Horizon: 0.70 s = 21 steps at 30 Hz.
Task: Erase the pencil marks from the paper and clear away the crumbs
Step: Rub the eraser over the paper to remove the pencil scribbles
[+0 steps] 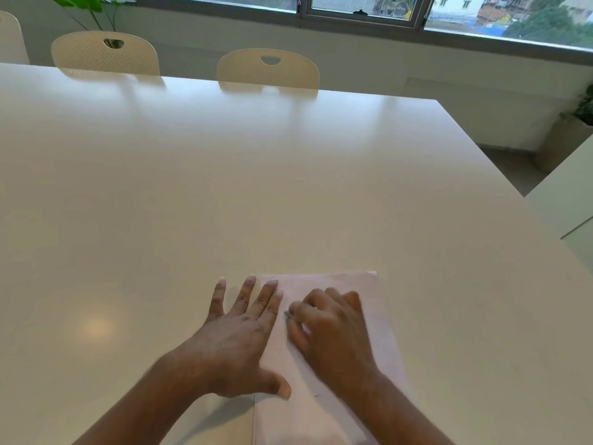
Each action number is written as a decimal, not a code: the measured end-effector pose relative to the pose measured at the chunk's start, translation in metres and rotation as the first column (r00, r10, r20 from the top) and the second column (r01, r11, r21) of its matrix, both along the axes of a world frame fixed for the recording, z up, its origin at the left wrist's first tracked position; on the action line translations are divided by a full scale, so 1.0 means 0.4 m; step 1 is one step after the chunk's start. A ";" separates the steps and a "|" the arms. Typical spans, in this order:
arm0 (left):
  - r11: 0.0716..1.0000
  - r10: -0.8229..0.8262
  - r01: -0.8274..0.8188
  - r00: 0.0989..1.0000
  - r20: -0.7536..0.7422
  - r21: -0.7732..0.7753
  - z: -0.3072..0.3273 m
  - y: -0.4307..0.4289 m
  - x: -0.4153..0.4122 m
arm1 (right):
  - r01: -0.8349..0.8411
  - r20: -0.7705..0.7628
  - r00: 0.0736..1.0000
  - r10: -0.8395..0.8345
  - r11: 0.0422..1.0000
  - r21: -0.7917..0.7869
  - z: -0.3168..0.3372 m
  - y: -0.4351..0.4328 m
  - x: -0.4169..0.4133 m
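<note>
Paper is lying at the near table edge, left hand spreading flat across its left border, right hand curling closed on top, its contents hidden.

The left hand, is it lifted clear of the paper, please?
No, the left hand lies flat with fingers spread, its fingertips and thumb overlapping the left edge of the paper on the table.
</note>
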<state>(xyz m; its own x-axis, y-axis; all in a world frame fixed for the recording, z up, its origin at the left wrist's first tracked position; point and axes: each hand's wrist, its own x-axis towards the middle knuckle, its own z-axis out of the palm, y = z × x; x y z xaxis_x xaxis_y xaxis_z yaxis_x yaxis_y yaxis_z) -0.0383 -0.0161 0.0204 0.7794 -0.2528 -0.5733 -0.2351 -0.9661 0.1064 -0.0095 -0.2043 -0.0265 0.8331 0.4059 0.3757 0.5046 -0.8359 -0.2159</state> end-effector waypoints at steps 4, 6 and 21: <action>1.000 0.001 -0.001 1.000 0.009 -0.006 0.001 0.002 -0.004 | 0.211 0.044 0.976 -0.212 0.977 0.012 0.000 -0.077 0.082; 1.000 0.006 -0.006 1.000 0.010 -0.014 0.001 0.001 -0.005 | 0.263 0.019 0.964 -0.264 0.964 0.034 0.007 -0.086 0.093; 1.000 0.002 -0.001 1.000 0.027 -0.020 0.004 0.003 -0.005 | 0.275 -0.032 0.961 -0.274 0.961 0.029 0.002 -0.109 0.109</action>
<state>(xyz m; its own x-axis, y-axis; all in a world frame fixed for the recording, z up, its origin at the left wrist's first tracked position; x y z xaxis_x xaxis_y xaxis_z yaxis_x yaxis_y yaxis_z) -0.0403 -0.0148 0.0219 0.7949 -0.2627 -0.5469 -0.2368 -0.9643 0.1190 0.0341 -0.2480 -0.0256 0.9208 0.1481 0.3608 0.2506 -0.9335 -0.2563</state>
